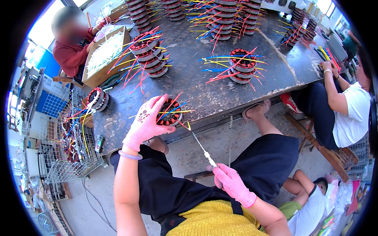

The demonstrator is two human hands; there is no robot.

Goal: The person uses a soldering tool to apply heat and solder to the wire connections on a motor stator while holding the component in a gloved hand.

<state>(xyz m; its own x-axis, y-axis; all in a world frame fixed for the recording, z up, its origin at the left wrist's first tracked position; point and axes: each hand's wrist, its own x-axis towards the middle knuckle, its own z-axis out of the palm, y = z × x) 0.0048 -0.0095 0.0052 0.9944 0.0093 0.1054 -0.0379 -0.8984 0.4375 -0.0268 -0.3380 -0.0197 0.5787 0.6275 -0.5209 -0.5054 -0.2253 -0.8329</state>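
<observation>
My left hand point(145, 122), in a pink glove, grips a ring-shaped motor stator point(172, 119) at the table's front edge, thumb and fingers on its near and left side. The stator has red and black windings, and red, yellow and blue wires stick out of it. My right hand point(233, 183), also pink-gloved, is closed on the white end of a thin, pale, rod-like piece point(202, 148). This piece slants up toward the stator, and its far tip meets a yellow and a red wire there. Whether it is a tool or a sleeve I cannot tell.
Stacked stators point(149, 55) stand on the dark table point(193, 80), with another short stack point(241, 67) on the right. A single stator point(97, 99) sits near the left corner. A cardboard box point(103, 59) holds white strips. A wire basket point(75, 157) hangs left. People sit around.
</observation>
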